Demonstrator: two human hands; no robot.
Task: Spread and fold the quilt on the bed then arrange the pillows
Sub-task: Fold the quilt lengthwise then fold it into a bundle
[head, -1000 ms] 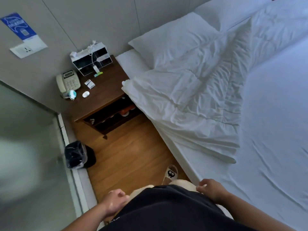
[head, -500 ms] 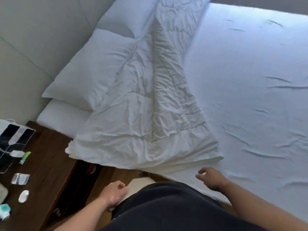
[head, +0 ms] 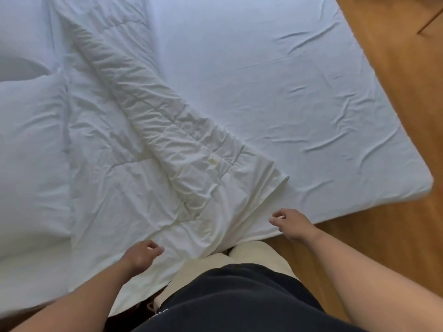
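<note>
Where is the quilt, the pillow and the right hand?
quilt (head: 148,130), head view, crumpled middle fold.
pillow (head: 31,149), head view, its flat top.
right hand (head: 291,222), head view, back of the hand.

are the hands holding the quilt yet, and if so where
Nothing is held. The left hand hovers loosely curled over the quilt at its near edge, and the right hand is open beside its corner, gripping nothing.

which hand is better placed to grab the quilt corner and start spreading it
Right. The right hand hovers open just below the quilt's folded corner near the bed edge; the left hand sits over the quilt's near edge, farther from that corner.
</note>
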